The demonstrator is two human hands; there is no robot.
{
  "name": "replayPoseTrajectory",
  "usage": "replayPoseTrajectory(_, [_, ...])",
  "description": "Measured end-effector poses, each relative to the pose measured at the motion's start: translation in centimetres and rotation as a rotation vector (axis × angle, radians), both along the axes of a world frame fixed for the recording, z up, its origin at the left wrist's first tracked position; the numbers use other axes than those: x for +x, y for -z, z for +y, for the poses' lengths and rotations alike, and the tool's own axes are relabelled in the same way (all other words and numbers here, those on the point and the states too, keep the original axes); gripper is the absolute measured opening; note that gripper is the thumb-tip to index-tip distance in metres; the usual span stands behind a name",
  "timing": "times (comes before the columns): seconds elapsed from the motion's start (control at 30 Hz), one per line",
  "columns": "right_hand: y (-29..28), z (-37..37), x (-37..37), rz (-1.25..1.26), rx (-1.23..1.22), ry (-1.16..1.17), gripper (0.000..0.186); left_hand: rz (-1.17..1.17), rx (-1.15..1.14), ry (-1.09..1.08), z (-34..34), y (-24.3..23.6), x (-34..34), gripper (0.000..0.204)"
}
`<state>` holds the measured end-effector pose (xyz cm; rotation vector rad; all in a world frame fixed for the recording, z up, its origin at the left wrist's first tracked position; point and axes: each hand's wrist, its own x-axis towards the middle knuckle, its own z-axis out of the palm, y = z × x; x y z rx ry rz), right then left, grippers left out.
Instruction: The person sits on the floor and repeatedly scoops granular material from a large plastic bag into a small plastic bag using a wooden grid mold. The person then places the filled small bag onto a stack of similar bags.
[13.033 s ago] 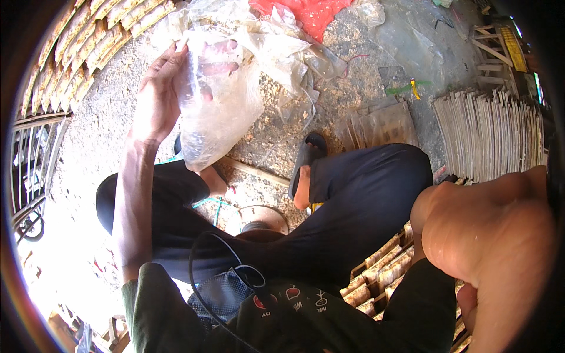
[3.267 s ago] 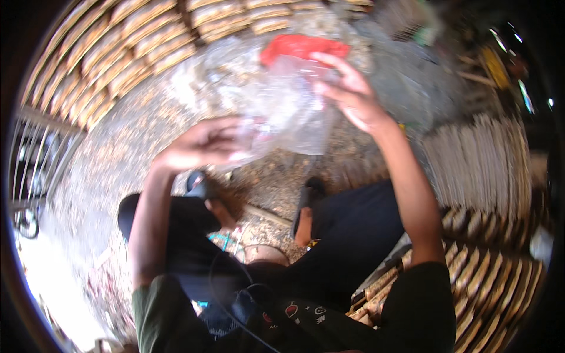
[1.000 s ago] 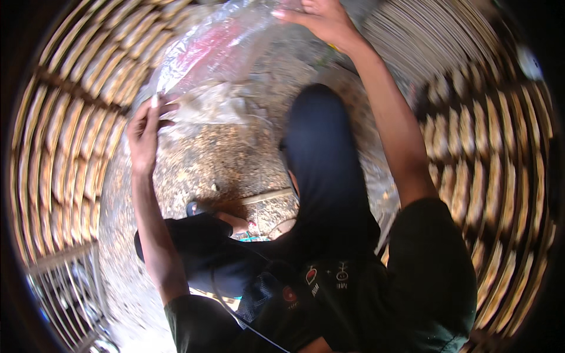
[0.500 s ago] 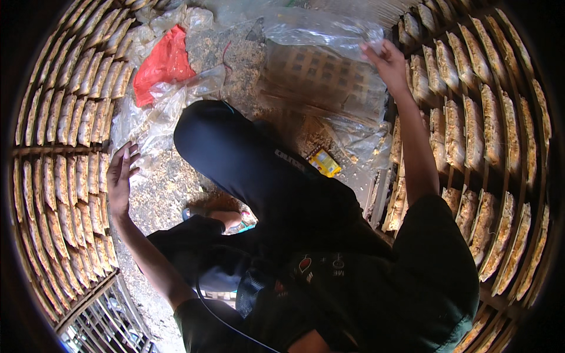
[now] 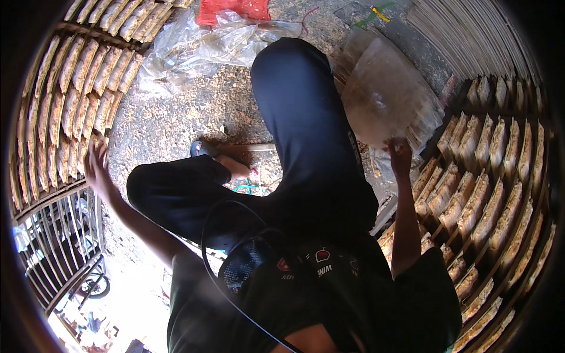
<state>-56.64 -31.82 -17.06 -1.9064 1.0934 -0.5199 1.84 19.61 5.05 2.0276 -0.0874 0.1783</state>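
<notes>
My right hand is closed at the near edge of a clear plastic sheet, which hangs away from me beside my raised knee. Its fingertips are dark and partly hidden. At the left, my left hand holds nothing, its fingers apart beside a rack. Tilted pale-brown slabs stand in rows on that rack. Whether my left fingertips touch the nearest slabs, I cannot tell.
Another rack of similar slabs stands close on my right. Crumpled clear plastic and a red bag lie on the crumb-strewn floor ahead. Thin slats are at the far right. Beyond the left rack, a wheel shows.
The view has shifted with my body. My right hand has drawn the plastic sheet nearer, and its far end now hangs beside my knee. My left hand has moved closer to the left rack.
</notes>
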Motion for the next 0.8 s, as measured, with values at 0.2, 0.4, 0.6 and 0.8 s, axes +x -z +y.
replayPoseTrajectory(0.2, [3.9, 2.9, 3.2, -0.251, 0.311, 0.181, 0.028, 0.656, 0.324, -0.363, 34.5, 24.4, -18.0, 0.050])
replayPoseTrajectory(0.4, [-1.9, -2.4, 7.4, -0.093, 0.147, 0.036, 0.027, 1.198, 0.669, -0.290, 19.8, 34.2, -46.8, 0.062])
replayPoseTrajectory(0.6, [-4.5, -6.0, 10.0, -0.019, -0.077, 0.031, 0.032, 1.095, 0.653, -0.479, 12.5, 35.7, -46.8, 0.075])
replayPoseTrajectory(0.8, [-5.8, -3.6, 11.9, -0.047, 0.113, 0.051, 0.041, 1.072, 0.744, -0.532, 14.3, 34.1, -45.9, 0.085])
